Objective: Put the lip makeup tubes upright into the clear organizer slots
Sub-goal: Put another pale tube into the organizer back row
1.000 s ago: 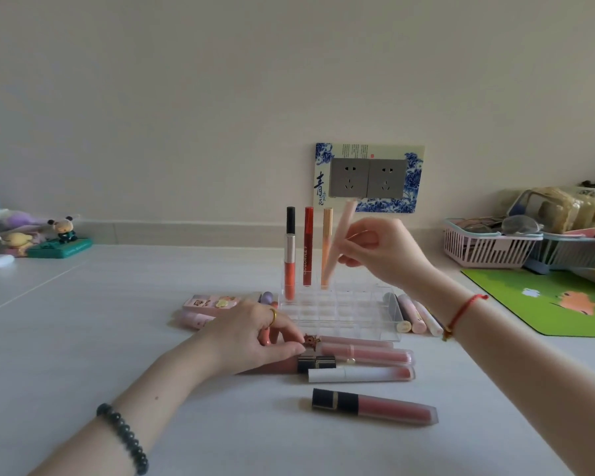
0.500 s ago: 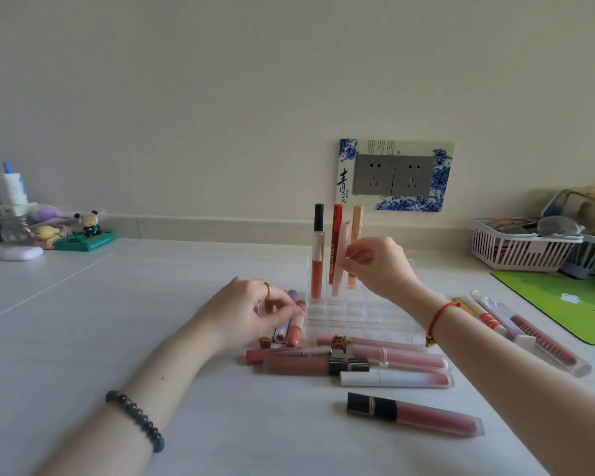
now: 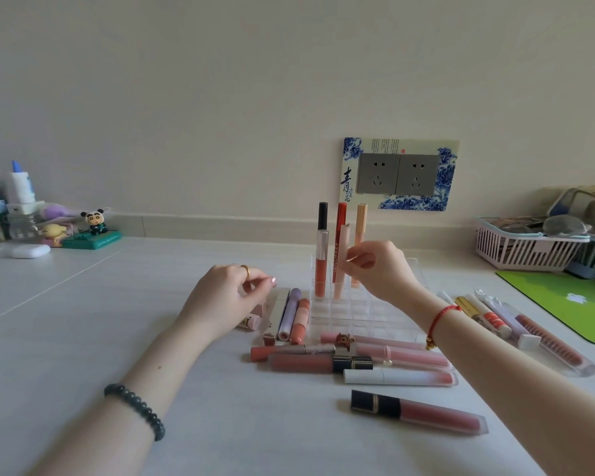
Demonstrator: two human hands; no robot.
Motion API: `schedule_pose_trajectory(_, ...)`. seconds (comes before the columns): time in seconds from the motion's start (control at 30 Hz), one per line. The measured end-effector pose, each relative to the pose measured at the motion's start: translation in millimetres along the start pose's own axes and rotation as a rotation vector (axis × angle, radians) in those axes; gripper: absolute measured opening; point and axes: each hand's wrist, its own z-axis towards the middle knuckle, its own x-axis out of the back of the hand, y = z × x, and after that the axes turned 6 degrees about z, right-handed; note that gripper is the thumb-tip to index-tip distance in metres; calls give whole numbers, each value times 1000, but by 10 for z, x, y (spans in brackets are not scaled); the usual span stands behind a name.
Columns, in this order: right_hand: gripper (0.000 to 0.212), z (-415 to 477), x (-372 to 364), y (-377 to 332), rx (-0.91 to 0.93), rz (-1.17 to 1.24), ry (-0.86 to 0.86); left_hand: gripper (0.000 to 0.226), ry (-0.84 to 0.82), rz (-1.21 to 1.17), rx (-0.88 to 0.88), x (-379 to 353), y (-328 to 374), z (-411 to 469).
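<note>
The clear organizer (image 3: 368,316) stands mid-table with a black-capped orange gloss (image 3: 321,255), a red tube (image 3: 340,218) and a peach tube (image 3: 361,221) upright in its back row. My right hand (image 3: 380,273) pinches a pale pink tube (image 3: 341,266) that stands upright, its base down in a slot just in front of the red tube. My left hand (image 3: 225,298) hovers left of the organizer with thumb and finger pinched on nothing, above a lilac tube (image 3: 289,312) and a coral tube (image 3: 301,321). Several loose tubes (image 3: 385,353) lie in front.
A black-capped dark pink tube (image 3: 418,412) lies nearest me. More tubes (image 3: 516,326) lie right of the organizer beside a green mat (image 3: 571,304). A pink basket (image 3: 526,250) sits at the back right, figurines (image 3: 91,231) and a white case (image 3: 30,250) at the back left.
The pale pink tube went from tilted above the organizer to upright in a slot. My left hand moved from the front tubes to the tubes at the organizer's left and lifted.
</note>
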Motion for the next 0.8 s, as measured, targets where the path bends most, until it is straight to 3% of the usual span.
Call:
schedule_pose_trajectory(0.17, 20, 8, -13, -3, 0, 0, -6, 58, 81, 17, 59, 23, -42, 16)
schedule_pose_trajectory(0.3, 21, 6, -20, -17, 3, -3, -9, 41, 87, 30, 90, 15, -38, 19)
schedule_pose_trajectory(0.57, 23, -3, -16, -14, 1, 0, -8, 41, 51, 27, 94, 2, -48, 15)
schedule_pose_trajectory(0.7, 25, -9, -4, -12, -4, 10, -10, 18, 40, 35, 94, -42, -60, 22)
schedule_pose_trajectory(0.8, 28, -15, 25, -3, -14, 0, -4, 13, 12, 45, 89, -91, -50, 16)
